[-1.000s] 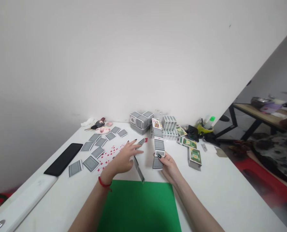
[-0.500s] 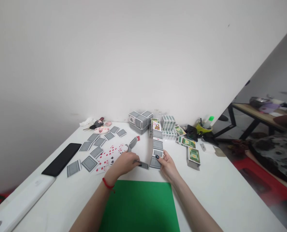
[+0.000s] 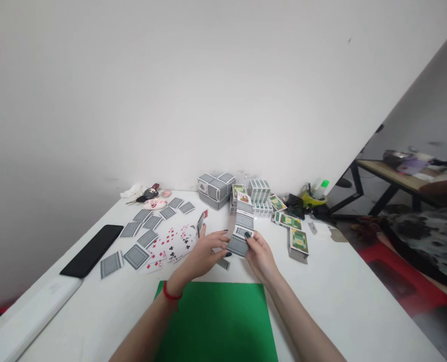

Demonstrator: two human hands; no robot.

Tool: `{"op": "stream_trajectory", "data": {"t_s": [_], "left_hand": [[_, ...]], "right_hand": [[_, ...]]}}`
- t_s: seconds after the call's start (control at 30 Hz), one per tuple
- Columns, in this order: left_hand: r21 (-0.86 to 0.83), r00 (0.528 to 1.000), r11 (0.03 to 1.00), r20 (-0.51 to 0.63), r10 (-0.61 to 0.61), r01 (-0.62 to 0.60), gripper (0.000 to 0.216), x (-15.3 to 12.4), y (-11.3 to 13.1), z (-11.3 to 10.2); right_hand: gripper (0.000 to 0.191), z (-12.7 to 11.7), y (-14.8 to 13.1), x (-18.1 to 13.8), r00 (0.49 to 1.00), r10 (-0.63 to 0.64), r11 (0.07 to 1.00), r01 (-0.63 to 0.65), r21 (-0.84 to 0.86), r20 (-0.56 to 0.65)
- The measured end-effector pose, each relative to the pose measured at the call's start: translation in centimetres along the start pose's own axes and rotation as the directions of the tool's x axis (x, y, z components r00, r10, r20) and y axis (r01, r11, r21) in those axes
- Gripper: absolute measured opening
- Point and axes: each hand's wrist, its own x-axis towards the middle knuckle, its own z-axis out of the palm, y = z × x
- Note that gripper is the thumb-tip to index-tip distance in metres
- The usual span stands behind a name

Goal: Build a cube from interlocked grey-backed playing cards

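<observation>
My right hand [image 3: 260, 256] pinches the near end of a long strip of joined playing cards [image 3: 245, 219], grey backs showing and a face card at its far end. The strip tilts, its near end turned toward the left. My left hand [image 3: 207, 253] has its fingers stretched toward the strip's left edge; whether they touch it I cannot tell. Under those fingers lies a grey-backed card [image 3: 223, 264], partly hidden. Behind the left hand a bent card piece [image 3: 201, 221] stands on the table. Face-up cards [image 3: 171, 244] spread to the left.
Grey-backed cards [image 3: 136, 256] lie scattered at the left, near a black phone [image 3: 92, 250]. Folded-card blocks [image 3: 216, 191] stand against the wall beside stacked white-green card blocks [image 3: 259, 192]. Card boxes [image 3: 299, 242] sit at the right. A green sheet [image 3: 219, 322] lies in front.
My left hand has let go of the small grey-backed card and moved its spread fingers up to the strip. My right hand has tilted the strip's near end leftward.
</observation>
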Motion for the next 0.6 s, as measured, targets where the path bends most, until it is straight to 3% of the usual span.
{"op": "stream_trajectory", "data": {"t_s": [0.2,0.3,0.47,0.6], "left_hand": [[-0.290,0.981,0.950,-0.111,-0.157,0.119,0.024,0.2,0.7,-1.4],[-0.366,0.974,0.911,-0.045,-0.220,0.189,0.026,0.0,1.1,-2.0],[-0.368,0.962,0.892,0.031,-0.271,0.263,0.026,-0.1,1.1,-2.5],[-0.433,0.949,0.848,0.073,-0.306,0.307,0.031,0.0,0.4,-2.1]], "right_hand": [[0.021,0.5,-1.1,-0.7,0.996,0.019,1.000,-0.021,0.023,0.082],[0.023,0.7,-1.0,-0.9,0.995,0.043,0.998,-0.047,0.040,0.088],[0.019,-0.3,-0.5,-0.1,0.995,0.074,0.990,-0.065,0.128,-0.068],[0.023,-0.8,0.1,0.2,0.997,0.079,0.995,-0.080,0.067,0.016]]}}
